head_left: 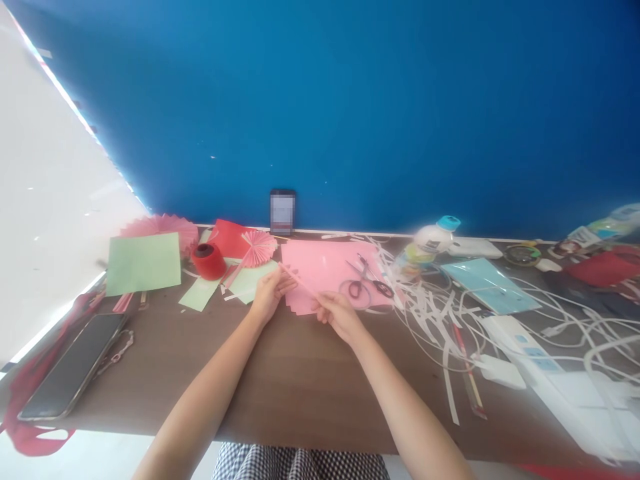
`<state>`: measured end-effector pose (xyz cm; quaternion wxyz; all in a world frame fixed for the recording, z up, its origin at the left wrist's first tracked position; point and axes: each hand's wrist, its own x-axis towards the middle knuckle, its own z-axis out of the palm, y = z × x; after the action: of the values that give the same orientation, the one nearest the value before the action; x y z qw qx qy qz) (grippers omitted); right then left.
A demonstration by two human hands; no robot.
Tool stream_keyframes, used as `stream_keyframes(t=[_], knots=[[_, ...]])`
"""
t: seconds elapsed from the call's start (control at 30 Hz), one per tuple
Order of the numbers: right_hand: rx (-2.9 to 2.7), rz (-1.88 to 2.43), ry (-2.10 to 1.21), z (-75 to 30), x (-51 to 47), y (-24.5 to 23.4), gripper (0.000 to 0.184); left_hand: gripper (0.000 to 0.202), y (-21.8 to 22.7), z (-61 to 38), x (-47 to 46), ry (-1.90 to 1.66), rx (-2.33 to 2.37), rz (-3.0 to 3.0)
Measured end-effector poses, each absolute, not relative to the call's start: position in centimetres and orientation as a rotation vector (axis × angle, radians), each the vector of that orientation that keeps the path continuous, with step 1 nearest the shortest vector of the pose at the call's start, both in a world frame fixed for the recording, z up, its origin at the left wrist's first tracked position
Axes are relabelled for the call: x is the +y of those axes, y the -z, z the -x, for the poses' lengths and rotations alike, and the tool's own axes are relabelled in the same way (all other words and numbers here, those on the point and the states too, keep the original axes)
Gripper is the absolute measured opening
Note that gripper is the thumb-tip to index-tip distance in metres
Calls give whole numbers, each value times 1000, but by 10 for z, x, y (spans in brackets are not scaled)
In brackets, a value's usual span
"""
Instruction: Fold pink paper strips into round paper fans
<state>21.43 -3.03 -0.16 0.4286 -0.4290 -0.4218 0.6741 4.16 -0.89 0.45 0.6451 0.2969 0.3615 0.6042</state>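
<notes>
Between my two hands runs a narrow pink paper strip (pixel 300 279), slanting down to the right. My left hand (pixel 270 291) is closed on its upper left end, and my right hand (pixel 336 313) pinches the lower right end. Pink paper sheets (pixel 320 257) lie flat behind and under the strip. On their right part rest scissors (pixel 361 277) with dark handles. Left of my left hand are a pink folded paper fan (pixel 259 249), light green paper (pixel 250 280) and a red roll (pixel 209 261). My fingers partly cover the strip's ends.
A phone (pixel 283 212) leans against the blue wall; a larger phone (pixel 75 367) lies at the left. On the right are a blue-capped bottle (pixel 433 240), white paper scraps (pixel 435 310), tangled cables, a power strip (pixel 535 360) and a blue packet (pixel 490 285). Green paper (pixel 144 263) stands at left.
</notes>
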Motion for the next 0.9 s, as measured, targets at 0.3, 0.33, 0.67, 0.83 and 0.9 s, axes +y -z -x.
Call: stream_keyframes(t=[0.3, 0.33, 0.67, 0.83, 0.9], knots=[[-1046, 1079, -1720, -214, -30, 3, 26, 31, 3, -39, -5, -1499, 900, -735], [-1063, 1083, -1706, -213, -31, 3, 26, 32, 3, -39, -6, -1508, 914, -733], [-1254, 1109, -1499, -202, -38, 0, 33, 27, 0, -40, -8, -1602, 963, -673], [-1274, 1111, -1462, -200, -39, -1, 31, 22, 0, -41, -8, -1614, 909, -663], [-1267, 1110, -1460, -200, -39, 0, 30, 24, -2, -41, -9, -1622, 914, -659]])
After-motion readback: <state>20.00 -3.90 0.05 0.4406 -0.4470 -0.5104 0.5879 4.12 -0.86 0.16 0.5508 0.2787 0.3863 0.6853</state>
